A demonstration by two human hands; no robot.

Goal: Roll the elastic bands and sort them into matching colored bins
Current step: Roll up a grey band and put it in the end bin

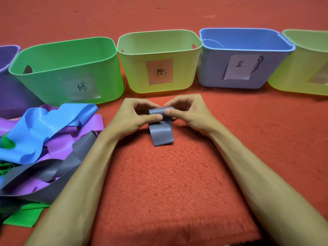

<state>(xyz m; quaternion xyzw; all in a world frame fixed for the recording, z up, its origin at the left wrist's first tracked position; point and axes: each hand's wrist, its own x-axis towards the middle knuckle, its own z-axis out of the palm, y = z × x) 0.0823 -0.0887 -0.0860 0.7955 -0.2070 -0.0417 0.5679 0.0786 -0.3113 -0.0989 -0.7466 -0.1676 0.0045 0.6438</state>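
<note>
Hands, left (136, 114) and right (186, 110), pinch grey band (161, 130) mid-roll on red carpet (168, 183), before the bins (159, 47). Risk: thumbs slip, springy roll uncoils; no obviously grey bin visible.

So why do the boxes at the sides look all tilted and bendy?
In the head view the wide lens bends the edges: the purple bin and the rightmost bin lean, the middle bin stands nearly straight; the bottom edge is darker.
</note>
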